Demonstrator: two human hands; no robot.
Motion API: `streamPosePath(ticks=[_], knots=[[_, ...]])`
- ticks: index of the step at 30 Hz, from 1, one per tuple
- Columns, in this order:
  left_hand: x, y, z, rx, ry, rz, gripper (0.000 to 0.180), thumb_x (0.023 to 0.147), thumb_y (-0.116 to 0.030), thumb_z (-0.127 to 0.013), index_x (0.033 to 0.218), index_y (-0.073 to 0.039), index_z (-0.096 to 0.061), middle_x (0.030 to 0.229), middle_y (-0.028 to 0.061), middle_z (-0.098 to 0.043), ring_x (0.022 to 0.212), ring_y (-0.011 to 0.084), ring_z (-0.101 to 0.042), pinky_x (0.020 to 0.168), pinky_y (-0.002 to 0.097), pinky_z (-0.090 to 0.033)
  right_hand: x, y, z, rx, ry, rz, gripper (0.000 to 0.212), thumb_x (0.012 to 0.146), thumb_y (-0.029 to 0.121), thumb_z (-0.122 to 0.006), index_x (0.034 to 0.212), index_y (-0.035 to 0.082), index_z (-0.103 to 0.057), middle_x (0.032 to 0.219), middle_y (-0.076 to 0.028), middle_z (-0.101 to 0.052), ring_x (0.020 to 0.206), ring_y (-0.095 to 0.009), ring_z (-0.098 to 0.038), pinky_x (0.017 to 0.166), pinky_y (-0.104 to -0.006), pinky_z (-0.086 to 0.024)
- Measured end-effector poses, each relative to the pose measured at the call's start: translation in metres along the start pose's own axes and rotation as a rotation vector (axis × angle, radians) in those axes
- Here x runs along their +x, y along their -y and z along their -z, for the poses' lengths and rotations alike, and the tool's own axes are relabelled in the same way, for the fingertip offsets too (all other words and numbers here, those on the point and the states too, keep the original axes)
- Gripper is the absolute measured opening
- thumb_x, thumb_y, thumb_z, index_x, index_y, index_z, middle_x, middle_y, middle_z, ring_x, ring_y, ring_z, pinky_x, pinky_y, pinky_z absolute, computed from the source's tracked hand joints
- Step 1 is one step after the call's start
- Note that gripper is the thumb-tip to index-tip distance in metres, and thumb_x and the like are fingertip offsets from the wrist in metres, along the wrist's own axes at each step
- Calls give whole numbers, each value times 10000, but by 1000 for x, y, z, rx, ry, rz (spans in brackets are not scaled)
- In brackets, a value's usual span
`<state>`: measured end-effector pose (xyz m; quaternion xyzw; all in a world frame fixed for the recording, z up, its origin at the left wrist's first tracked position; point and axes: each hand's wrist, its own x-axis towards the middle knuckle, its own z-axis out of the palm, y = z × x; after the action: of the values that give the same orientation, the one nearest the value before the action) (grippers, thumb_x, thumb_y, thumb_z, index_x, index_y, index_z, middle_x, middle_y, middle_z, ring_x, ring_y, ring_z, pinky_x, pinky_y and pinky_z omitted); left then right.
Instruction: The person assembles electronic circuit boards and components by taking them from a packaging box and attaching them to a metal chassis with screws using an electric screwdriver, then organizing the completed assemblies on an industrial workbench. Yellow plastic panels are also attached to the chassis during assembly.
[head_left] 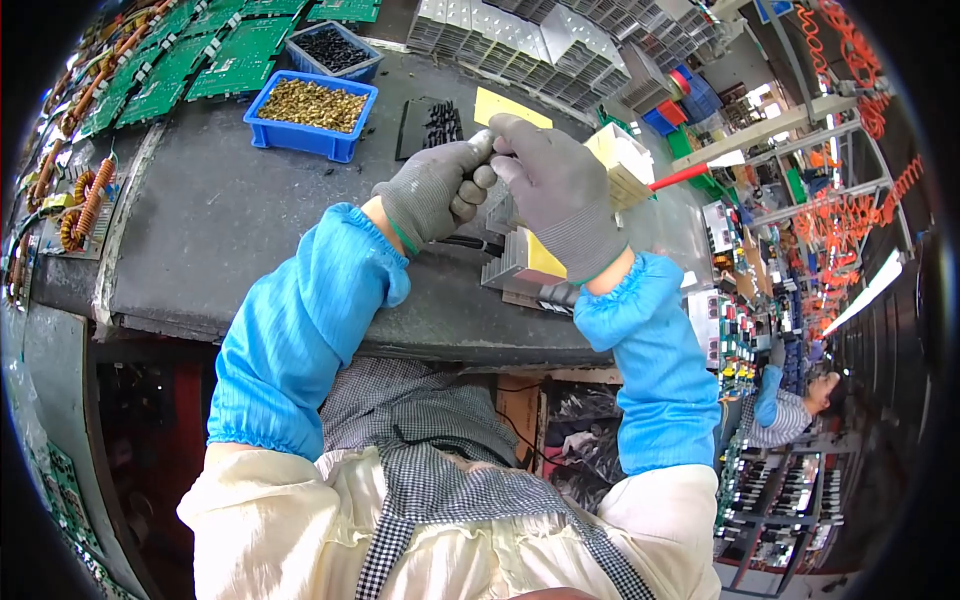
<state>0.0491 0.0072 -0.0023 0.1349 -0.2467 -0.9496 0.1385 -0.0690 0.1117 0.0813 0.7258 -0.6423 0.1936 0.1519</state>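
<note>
My left hand (428, 192) and my right hand (560, 190), both in grey gloves, meet above the middle of the dark bench. Their fingers are closed, thumbs and fingertips pressed together; whatever they pinch is too small or hidden to make out. Just beyond the left hand lies a black pad (412, 130) with several small black parts (443, 124) on it. A yellow sheet (510, 107) lies beyond the right hand. Below that hand's wrist stands a finned grey metal block (510, 265) with a yellow face, partly covered by the glove.
A blue bin (300, 140) of small brass-coloured parts stands at the back left, before another blue bin (368, 70) of black parts. Green circuit boards (240, 60) lie far left. Finned metal blocks (520, 45) are stacked behind. A red-handled tool (680, 177) and another person (785, 415) are at right.
</note>
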Motion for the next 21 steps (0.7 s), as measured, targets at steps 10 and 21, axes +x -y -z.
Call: streamPosePath(ticks=[10,21], knots=[[-1,3,-1,352,189,-86,270,1075,-319,-475,1060,-89,-615,732,-44,-474,541,47,-346,461,196,-292,-15,-21,21,294,-12,-259,332,856,94,-717,1180,83,-649,878,-103,-710,800,-263,-702,697,-372,-553],[22,7,16,33,-231,-222,361,1051,-49,-449,1396,56,-429,1236,181,-602,1040,226,-670,794,221,-601,-112,-97,46,280,79,-570,278,884,36,-643,1157,72,-609,832,-114,-685,797,-278,-694,717,-391,-539]])
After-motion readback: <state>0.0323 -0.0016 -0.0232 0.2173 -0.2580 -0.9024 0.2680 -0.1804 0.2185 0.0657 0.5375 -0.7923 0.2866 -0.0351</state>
